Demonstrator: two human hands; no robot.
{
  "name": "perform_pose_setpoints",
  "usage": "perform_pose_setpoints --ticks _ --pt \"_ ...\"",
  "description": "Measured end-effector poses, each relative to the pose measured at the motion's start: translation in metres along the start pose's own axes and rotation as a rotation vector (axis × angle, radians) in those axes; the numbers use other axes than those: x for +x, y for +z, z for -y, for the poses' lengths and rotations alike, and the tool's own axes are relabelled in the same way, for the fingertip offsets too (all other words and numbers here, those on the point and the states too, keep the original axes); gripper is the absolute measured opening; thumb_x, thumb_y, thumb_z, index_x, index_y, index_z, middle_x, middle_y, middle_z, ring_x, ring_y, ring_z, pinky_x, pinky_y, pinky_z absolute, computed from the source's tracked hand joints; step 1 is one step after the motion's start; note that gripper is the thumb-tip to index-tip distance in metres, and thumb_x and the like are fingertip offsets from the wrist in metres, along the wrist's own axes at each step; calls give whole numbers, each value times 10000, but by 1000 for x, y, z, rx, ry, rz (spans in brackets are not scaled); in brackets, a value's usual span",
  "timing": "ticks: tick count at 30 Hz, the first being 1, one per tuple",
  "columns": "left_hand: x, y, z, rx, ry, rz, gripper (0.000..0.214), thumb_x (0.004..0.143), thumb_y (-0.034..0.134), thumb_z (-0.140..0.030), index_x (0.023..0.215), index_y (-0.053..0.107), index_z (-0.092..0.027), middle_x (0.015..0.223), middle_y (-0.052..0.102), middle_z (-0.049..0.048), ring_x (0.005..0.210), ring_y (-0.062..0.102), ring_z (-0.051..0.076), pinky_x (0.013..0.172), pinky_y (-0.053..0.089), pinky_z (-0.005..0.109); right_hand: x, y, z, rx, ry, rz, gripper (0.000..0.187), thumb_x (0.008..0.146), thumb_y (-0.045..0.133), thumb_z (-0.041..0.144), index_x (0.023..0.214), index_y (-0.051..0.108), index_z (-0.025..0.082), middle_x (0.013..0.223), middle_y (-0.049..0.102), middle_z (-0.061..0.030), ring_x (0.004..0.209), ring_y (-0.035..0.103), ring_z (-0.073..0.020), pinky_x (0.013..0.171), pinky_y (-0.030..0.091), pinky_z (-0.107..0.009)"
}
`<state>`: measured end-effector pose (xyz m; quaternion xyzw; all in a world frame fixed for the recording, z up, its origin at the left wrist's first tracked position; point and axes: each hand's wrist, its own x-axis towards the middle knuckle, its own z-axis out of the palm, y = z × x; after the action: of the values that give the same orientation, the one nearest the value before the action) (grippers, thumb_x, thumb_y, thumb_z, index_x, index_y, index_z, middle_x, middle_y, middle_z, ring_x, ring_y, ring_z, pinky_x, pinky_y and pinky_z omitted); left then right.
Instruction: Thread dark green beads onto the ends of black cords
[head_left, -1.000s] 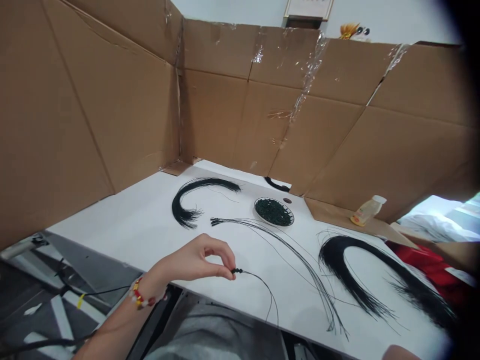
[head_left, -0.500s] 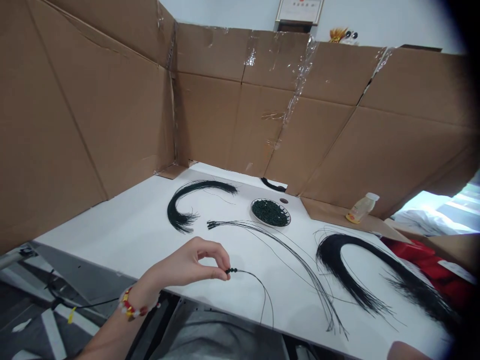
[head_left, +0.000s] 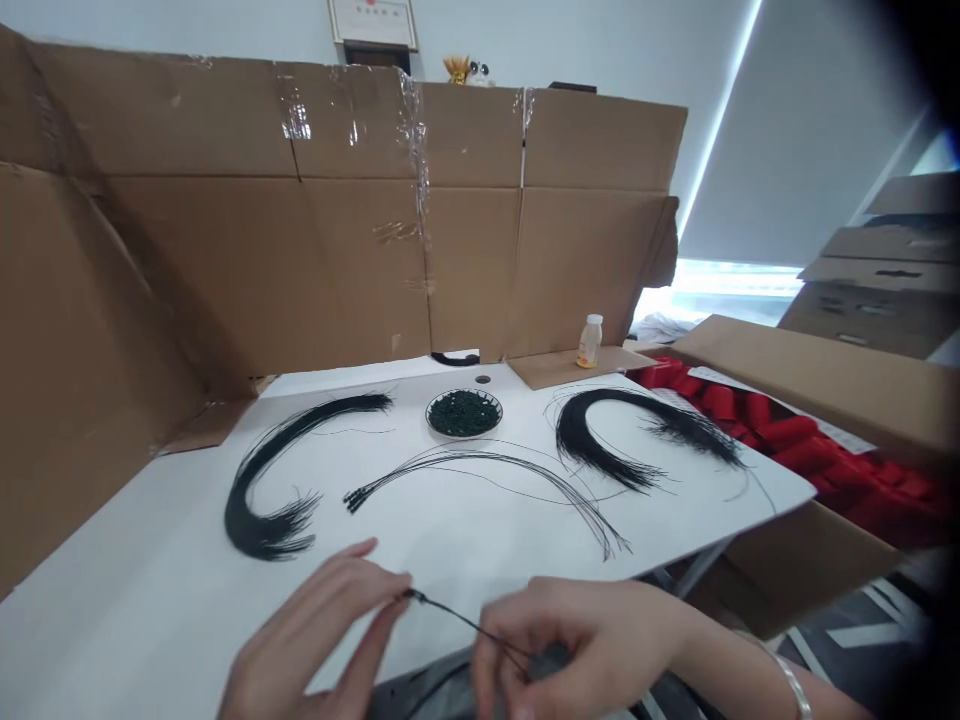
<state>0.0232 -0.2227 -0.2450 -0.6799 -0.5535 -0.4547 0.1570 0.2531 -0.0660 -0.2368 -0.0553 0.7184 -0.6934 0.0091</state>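
Observation:
At the table's front edge, my left hand (head_left: 319,630) pinches the beaded end of a thin black cord (head_left: 454,613) between thumb and forefinger. Small dark beads show just past those fingertips. The cord runs slanting down to my right hand (head_left: 581,640), whose curled fingers close on it; this hand is slightly blurred. Beyond both hands lies a group of several thin cords (head_left: 517,462) with dark beads at their left ends. A white plate (head_left: 429,424) of small dark green beads stands behind them.
Curved bundles of black cord lie left (head_left: 244,500) and right (head_left: 581,430) on the white table (head_left: 427,530). Cardboard walls (head_left: 352,270) stand at the back and left. A small bottle (head_left: 590,341) rests on a cardboard flap. A box of red items (head_left: 795,435) is at the right.
The view has turned to the right. My right hand has come in from the lower right and taken hold of the cord, while my left hand keeps its beaded end.

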Motion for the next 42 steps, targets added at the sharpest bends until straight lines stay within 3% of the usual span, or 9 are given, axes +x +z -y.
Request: perform_pose_setpoints --ticks 5,8,14,18,23,27,32,37,42 --pt "15 -21 62 396 -264 -174 114 901 689 -339 967 743 -263 982 798 12 941 756 246 903 571 339 -53 -22 -2 87 86 -485 406 989 652 512 855 590 134 619 387 69 523 352 -46 486 312 -146" --pt "31 -28 99 509 -669 68 98 893 646 -252 929 736 -234 950 804 18 857 751 237 793 580 329 -97 -61 -1 142 72 -584 429 982 642 549 829 516 169 574 248 111 456 173 -37 409 163 -147" --pt "60 19 148 481 -744 455 112 953 685 -258 933 713 -152 902 754 28 834 723 191 789 594 368 -119 -132 -32 205 17 -840 457 899 706 588 845 453 211 635 84 113 513 -24 -65 374 77 -136" --pt "61 42 172 523 -755 562 221 982 665 -327 1123 686 -158 1116 718 74 956 708 214 842 604 411 -102 -150 -57 219 77 -861 471 837 743 590 1046 526 227 689 135 97 549 -27 -84 344 64 -126" --pt "57 24 195 623 -813 574 263 979 667 -330 1184 670 -166 1181 700 87 1012 699 235 867 599 430 -107 -153 -60 222 330 -691 408 853 794 506 1004 652 155 652 226 97 519 85 -51 357 72 -113" --pt "59 10 205 644 -822 569 253 978 667 -332 1171 676 -169 1178 702 85 1019 698 236 874 595 432 -130 -151 -50 206 420 -599 390 838 834 475 905 697 116 578 248 104 503 155 -33 398 111 -108" --pt "60 19 198 545 -766 579 237 981 663 -332 1145 683 -162 1154 710 80 1001 702 230 871 597 430 -149 -159 -50 228 293 -792 391 834 835 471 922 635 146 618 221 113 493 122 -26 389 98 -108" --pt "51 41 178 413 -705 622 232 988 653 -341 1116 688 -151 1108 721 72 947 709 214 845 603 417 -135 -175 -72 307 97 -1038 259 993 646 397 926 544 168 611 205 119 442 118 -31 351 110 -133" --pt "45 50 166 448 -666 596 237 986 653 -337 1135 683 -155 1164 705 85 1026 692 236 899 584 453 -106 -169 -91 350 87 -1056 293 1041 602 308 809 526 147 607 346 103 421 261 -26 354 213 -131"
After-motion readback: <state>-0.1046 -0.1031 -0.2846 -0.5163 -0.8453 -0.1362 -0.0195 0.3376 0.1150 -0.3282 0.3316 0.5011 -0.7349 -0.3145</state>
